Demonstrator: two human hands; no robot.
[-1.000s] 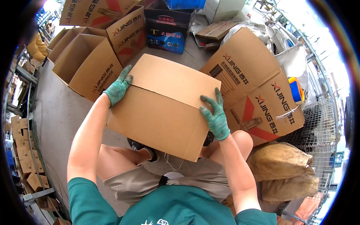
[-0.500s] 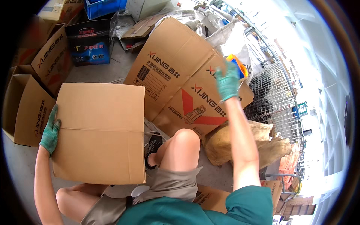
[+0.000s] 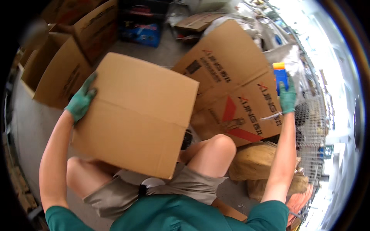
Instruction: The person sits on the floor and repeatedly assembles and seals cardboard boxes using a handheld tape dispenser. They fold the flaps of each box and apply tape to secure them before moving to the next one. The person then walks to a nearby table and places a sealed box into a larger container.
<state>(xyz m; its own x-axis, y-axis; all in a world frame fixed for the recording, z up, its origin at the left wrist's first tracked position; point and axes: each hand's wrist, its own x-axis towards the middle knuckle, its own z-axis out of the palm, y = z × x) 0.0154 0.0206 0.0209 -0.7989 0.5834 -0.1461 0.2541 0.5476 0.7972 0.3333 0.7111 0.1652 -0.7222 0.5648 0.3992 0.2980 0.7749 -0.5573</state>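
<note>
A plain brown cardboard box point(image 3: 135, 115) leans tilted over my lap, its blank face toward me. My left hand point(image 3: 81, 99), in a green glove, grips the box's left edge, with the thumb lying on the face and some fingers hidden. Out to the right, my right hand point(image 3: 287, 97), also gloved in green, is closed on a blue-and-orange plastic tool point(image 3: 281, 75); its exact kind is unclear. Behind that hand and tool, a large flattened printed carton point(image 3: 223, 61) leans at a slant.
Open cardboard boxes point(image 3: 63, 73) stand at the left. A black-and-blue box point(image 3: 140, 29) is at the back. Brown sacking-like bundles point(image 3: 252, 159) lie right of my knee, beside a wire mesh cage point(image 3: 312, 127). Grey floor point(image 3: 32, 133) shows at far left.
My right hand has gone from open beside the blue-and-orange tool to closed on it. The box has tilted clockwise with my left hand still on its edge. The whole view has shifted.
</note>
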